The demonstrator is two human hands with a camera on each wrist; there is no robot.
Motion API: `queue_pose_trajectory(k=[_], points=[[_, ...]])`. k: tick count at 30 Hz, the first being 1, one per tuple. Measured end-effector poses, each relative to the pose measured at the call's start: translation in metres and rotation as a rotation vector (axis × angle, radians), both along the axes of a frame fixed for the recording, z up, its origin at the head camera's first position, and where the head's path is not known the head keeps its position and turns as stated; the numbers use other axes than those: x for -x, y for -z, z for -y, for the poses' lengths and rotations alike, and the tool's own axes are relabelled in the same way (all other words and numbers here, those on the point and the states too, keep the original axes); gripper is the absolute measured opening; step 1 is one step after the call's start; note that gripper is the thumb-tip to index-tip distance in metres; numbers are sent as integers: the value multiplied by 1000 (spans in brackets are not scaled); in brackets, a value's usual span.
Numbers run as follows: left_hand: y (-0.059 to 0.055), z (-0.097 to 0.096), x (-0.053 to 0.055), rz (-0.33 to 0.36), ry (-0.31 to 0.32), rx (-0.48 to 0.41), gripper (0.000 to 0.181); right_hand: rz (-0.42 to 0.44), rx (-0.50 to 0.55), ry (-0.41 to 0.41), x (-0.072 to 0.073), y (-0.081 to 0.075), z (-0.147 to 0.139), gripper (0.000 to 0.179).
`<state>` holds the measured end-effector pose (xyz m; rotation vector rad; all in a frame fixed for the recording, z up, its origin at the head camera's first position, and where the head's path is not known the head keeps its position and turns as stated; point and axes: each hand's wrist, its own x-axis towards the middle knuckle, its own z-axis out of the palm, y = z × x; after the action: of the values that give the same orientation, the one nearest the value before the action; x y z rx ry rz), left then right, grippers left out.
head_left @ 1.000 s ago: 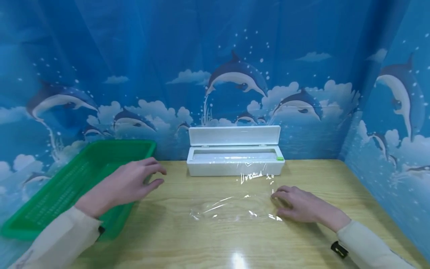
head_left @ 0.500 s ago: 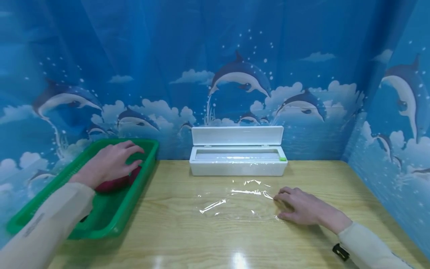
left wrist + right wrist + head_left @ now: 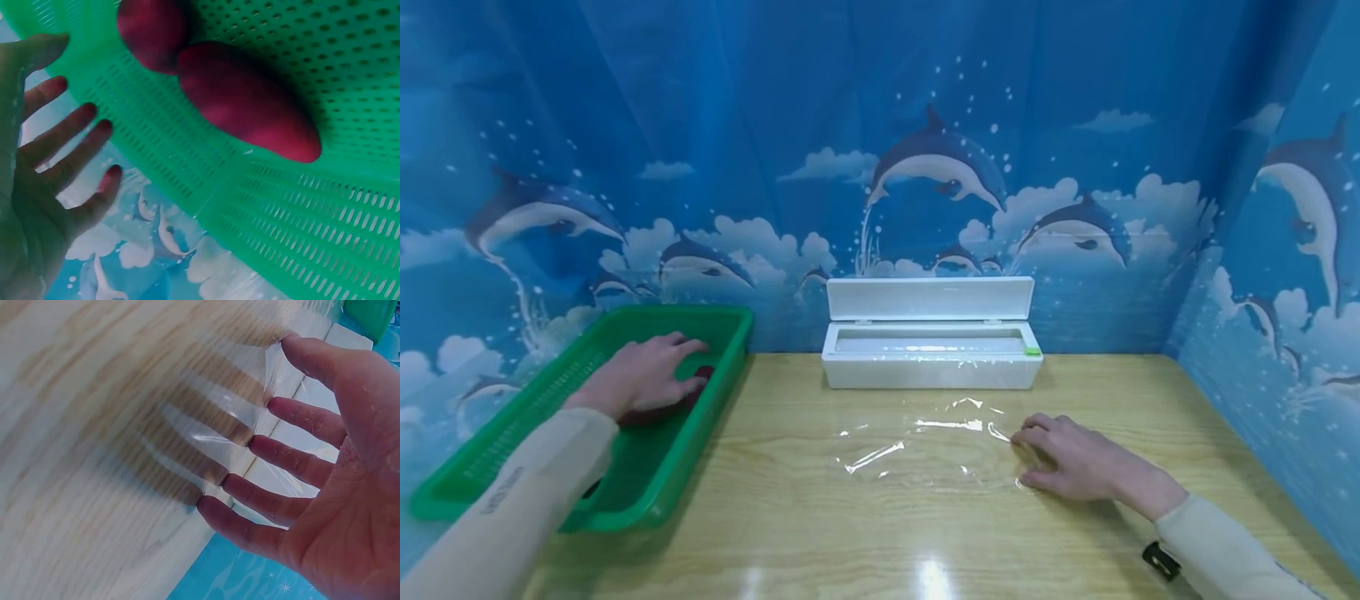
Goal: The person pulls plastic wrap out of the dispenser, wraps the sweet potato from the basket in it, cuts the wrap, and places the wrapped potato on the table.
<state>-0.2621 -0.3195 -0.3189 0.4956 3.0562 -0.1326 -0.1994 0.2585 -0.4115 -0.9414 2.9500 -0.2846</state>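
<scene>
My left hand [image 3: 643,375] reaches into the green plastic basket [image 3: 700,437], fingers spread and holding nothing. Two reddish-purple sweet potatoes lie in the basket: a long tapered one [image 3: 250,103] and a rounder one [image 3: 153,31], partly cut off by the left wrist view's top edge. In the head view the hand partly hides them. A sheet of clear cling film [image 3: 917,458] spreads over the table from the white dispenser box [image 3: 928,373]. At its right edge my right hand [image 3: 1075,458] rests with fingertips on the film, the fingers [image 3: 294,459] nearly straight and spread apart.
The dispenser's lid [image 3: 928,298] stands raised at the back, with a green slider [image 3: 1032,351] at the box's right end. A blue dolphin-print curtain [image 3: 775,150] closes off the back and right side of the wood-grain table [image 3: 820,533].
My left hand has moved left from beside the basket to inside it, over the sweet potatoes. The film has settled flatter on the table, while my right hand stays at its edge.
</scene>
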Motion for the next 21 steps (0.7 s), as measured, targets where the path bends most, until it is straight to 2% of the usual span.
queue_pose_trajectory(k=[5, 11, 16, 21], points=[[12, 6, 2, 110, -54, -13, 63, 5, -3, 7, 0, 0, 0, 53], [27, 17, 5, 167, -82, -31, 70, 5, -1, 7, 0, 1, 0, 53], [29, 21, 6, 171, -88, -49, 70, 2, -3, 12, 0, 1, -1, 53], [28, 21, 6, 214, -115, -76, 70, 10, -6, 22, 0, 2, -1, 54]])
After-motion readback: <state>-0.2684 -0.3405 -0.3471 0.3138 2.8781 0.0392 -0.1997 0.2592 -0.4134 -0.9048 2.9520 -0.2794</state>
